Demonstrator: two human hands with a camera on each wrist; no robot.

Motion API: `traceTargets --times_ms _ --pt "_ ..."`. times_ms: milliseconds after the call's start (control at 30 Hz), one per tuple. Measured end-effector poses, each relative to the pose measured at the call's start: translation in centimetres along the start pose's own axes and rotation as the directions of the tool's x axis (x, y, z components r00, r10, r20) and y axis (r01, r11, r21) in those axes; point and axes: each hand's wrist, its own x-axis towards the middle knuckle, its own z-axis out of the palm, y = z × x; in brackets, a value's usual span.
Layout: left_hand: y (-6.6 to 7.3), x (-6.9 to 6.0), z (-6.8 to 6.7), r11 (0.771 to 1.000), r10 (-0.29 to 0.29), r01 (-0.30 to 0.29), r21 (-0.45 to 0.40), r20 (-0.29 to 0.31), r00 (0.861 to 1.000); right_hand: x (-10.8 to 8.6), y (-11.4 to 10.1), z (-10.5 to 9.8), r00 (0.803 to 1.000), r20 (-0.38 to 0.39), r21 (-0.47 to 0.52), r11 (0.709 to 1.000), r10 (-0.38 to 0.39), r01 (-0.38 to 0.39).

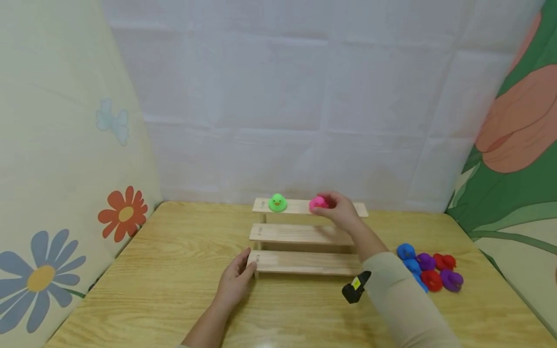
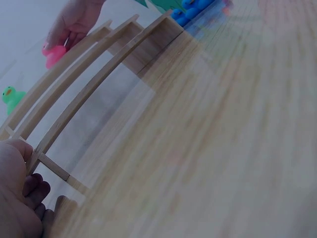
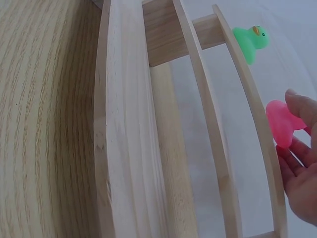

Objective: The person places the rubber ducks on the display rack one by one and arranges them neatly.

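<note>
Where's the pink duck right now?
In the head view, the pink duck is at the top shelf, to the right of the green duck, gripped by the right hand.

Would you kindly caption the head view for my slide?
Right hand holds pink duck at top shelf, near green duck; left hand grips bottom shelf.

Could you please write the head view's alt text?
A person's right grip holds a pink toy duck at a wooden rack's top tier, near a green one. The left grip holds the bottom tier; blue, purple and red ducks lie at right.
</note>
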Motion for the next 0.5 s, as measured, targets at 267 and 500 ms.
traceTargets --times_ms 267,500 --pt "0.06 0.00 0.00 1.000 -0.002 0.002 0.002 -0.005 1.000 0.53 -0.15 0.65 1.000 0.006 -0.006 1.000 0.016 -0.016" --pt "0.04 -0.04 -0.04 1.000 0.003 -0.003 -0.004 0.005 1.000 0.86 -0.01 0.91 0.999 0.008 -0.002 0.999 0.036 -0.036"
